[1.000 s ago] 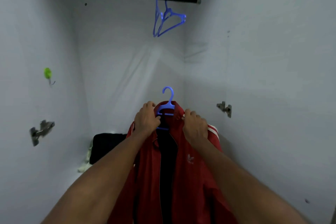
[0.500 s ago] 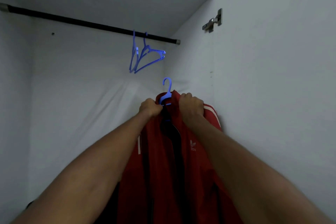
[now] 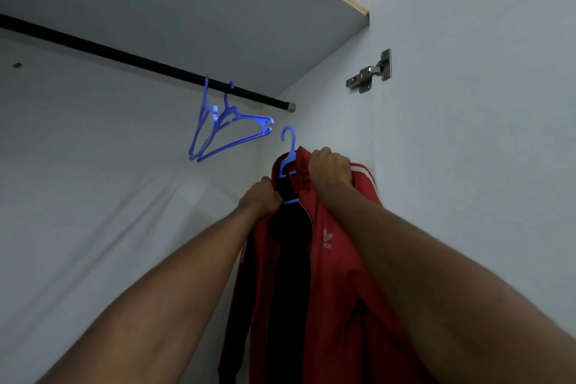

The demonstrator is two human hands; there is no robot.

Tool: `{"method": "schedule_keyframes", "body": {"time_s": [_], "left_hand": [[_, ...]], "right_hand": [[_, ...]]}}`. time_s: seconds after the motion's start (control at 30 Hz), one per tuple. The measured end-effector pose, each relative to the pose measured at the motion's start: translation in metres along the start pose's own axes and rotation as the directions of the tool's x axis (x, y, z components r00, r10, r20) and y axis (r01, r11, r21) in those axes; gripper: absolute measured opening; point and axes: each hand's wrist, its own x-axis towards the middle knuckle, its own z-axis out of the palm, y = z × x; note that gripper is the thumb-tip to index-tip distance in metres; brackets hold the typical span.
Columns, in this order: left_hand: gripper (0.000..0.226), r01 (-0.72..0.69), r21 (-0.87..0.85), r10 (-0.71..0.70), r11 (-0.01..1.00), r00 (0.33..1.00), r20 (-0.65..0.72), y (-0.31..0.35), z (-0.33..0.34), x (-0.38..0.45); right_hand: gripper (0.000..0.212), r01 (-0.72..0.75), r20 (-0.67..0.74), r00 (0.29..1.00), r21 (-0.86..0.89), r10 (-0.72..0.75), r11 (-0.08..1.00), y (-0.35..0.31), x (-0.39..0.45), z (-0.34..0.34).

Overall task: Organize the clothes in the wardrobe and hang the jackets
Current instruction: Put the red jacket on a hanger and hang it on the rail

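Note:
A red jacket (image 3: 333, 274) with white stripes and a dark lining hangs on a blue hanger (image 3: 288, 150) that I hold up inside the wardrobe. My left hand (image 3: 261, 196) grips the jacket's collar on the left side. My right hand (image 3: 328, 170) grips the collar and shoulder on the right. The hanger's hook sticks up above the collar, just below and to the right of the black rail (image 3: 140, 61). Two empty blue hangers (image 3: 224, 128) hang on the rail near its right end.
A shelf board (image 3: 218, 9) runs above the rail. A metal door hinge (image 3: 369, 73) is fixed on the right side wall. The wardrobe's back wall (image 3: 93, 196) is plain white.
Both hands have lifted the jacket and its hanger upward toward the rail, and my view has tilted up; the wardrobe floor with the dark clothes is out of sight.

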Motion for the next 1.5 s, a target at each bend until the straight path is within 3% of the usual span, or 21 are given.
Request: {"method": "schedule_keyframes", "body": {"time_s": [0.17, 0.33, 0.47, 0.67, 0.77, 0.8, 0.87, 0.93, 1.0, 1.1, 1.17, 1.23, 1.27, 1.33, 1.4, 1.43, 1.5], "left_hand": [[0.068, -0.027, -0.147, 0.029, 0.989, 1.0, 0.01, 0.004, -0.002, 0.048], [0.063, -0.173, -0.275, 0.155, 0.946, 0.984, -0.085, -0.007, -0.016, 0.11], [0.055, -0.315, -0.267, 0.284, 0.911, 0.947, -0.15, -0.024, -0.012, 0.136], [0.066, -0.39, -0.272, 0.351, 0.88, 0.919, -0.181, -0.056, -0.007, 0.176], [0.062, -0.34, -0.284, 0.304, 0.897, 0.939, -0.164, -0.065, -0.011, 0.192], [0.062, -0.327, -0.297, 0.289, 0.897, 0.943, -0.166, -0.069, -0.007, 0.197], [0.068, -0.341, -0.33, 0.292, 0.881, 0.938, -0.188, -0.073, -0.002, 0.201], [0.071, -0.424, -0.312, 0.345, 0.85, 0.897, -0.278, -0.072, 0.002, 0.199], [0.073, -0.474, -0.329, 0.369, 0.817, 0.867, -0.334, -0.072, 0.025, 0.199], [0.054, -0.446, -0.33, 0.324, 0.832, 0.874, -0.363, -0.069, 0.047, 0.197], [0.027, -0.435, -0.33, 0.306, 0.838, 0.875, -0.376, -0.068, 0.049, 0.198], [0.014, -0.426, -0.362, 0.284, 0.829, 0.879, -0.382, -0.068, 0.053, 0.202], [0.014, -0.42, -0.381, 0.279, 0.823, 0.885, -0.372, -0.067, 0.053, 0.205], [0.019, -0.441, -0.444, 0.295, 0.78, 0.885, -0.361, -0.064, 0.054, 0.21], [0.016, -0.457, -0.533, 0.333, 0.712, 0.888, -0.318, -0.06, 0.044, 0.207], [0.014, -0.454, -0.57, 0.348, 0.684, 0.891, -0.292, -0.059, 0.04, 0.206], [0.013, -0.402, -0.664, 0.344, 0.631, 0.912, -0.226, -0.059, 0.034, 0.206]], "right_hand": [[0.022, -0.058, 0.007, 0.998, -0.034, 0.058, 0.998, -0.01, 0.034, 0.015], [0.023, -0.143, -0.089, 0.987, -0.117, 0.133, 0.983, -0.015, 0.086, 0.015], [0.024, -0.172, -0.111, 0.981, -0.15, 0.156, 0.974, -0.019, 0.119, 0.017], [0.023, -0.163, -0.041, 0.986, -0.078, 0.16, 0.984, -0.031, 0.168, 0.019], [0.026, -0.202, 0.011, 0.979, 0.053, 0.202, 0.978, -0.039, 0.175, 0.029], [0.025, -0.198, -0.028, 0.98, 0.042, 0.199, 0.979, -0.043, 0.174, 0.042], [0.02, -0.115, -0.259, 0.961, -0.044, 0.1, 0.992, -0.05, 0.166, 0.054], [0.021, 0.018, -0.488, 0.869, -0.126, -0.078, 0.992, -0.06, 0.153, 0.059], [0.032, 0.129, -0.446, 0.874, -0.168, -0.192, 0.977, -0.076, 0.131, 0.077], [0.051, -0.056, -0.084, 0.995, -0.1, 0.048, 0.993, -0.098, 0.099, 0.08], [0.054, -0.169, 0.063, 0.982, -0.14, 0.179, 0.976, -0.104, 0.096, 0.082], [0.041, -0.158, 0.151, 0.971, -0.178, 0.186, 0.971, -0.105, 0.098, 0.083], [0.032, -0.161, 0.179, 0.967, -0.114, 0.179, 0.98, -0.106, 0.101, 0.083], [0.026, -0.258, 0.245, 0.946, 0.174, 0.212, 0.95, -0.111, 0.107, 0.083], [0.024, -0.383, 0.294, 0.917, 0.465, 0.269, 0.798, -0.117, 0.113, 0.079], [0.024, -0.4, 0.289, 0.914, 0.528, 0.285, 0.749, -0.12, 0.114, 0.077], [0.029, -0.388, 0.278, 0.919, 0.519, 0.279, 0.762, -0.124, 0.112, 0.074]]}}
